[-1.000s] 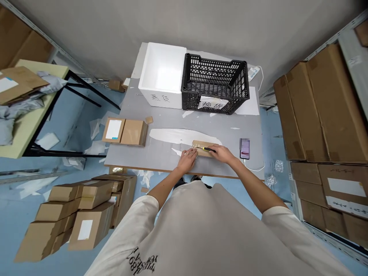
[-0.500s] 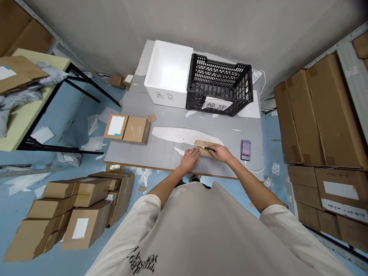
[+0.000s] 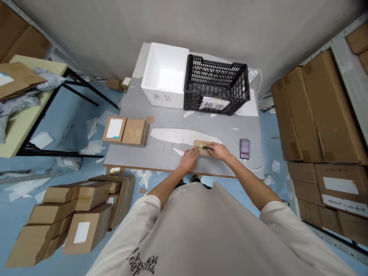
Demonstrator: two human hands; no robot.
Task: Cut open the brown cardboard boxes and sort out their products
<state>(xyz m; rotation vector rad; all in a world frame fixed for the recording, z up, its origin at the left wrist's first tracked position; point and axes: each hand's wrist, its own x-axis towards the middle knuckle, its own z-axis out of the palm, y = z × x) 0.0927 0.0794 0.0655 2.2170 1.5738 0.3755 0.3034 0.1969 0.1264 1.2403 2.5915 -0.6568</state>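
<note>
A small cardboard box with clear tape on it lies near the front edge of the grey table. My right hand grips a black and yellow box cutter, its tip over the taped left part of the box. Pressed against the box's left end is my left hand, fingers bent and holding it. The blade itself is too small to make out. Behind the box is a long pale patch on the tabletop.
A white foam box and a black plastic crate stand at the back of the table. Two cardboard boxes sit at left, a phone with a cable at right. Stacked cartons fill the floor at left.
The box cutter has shifted slightly left over the box with my right hand. My left hand stays on the box's end. The camera view has moved a little.
</note>
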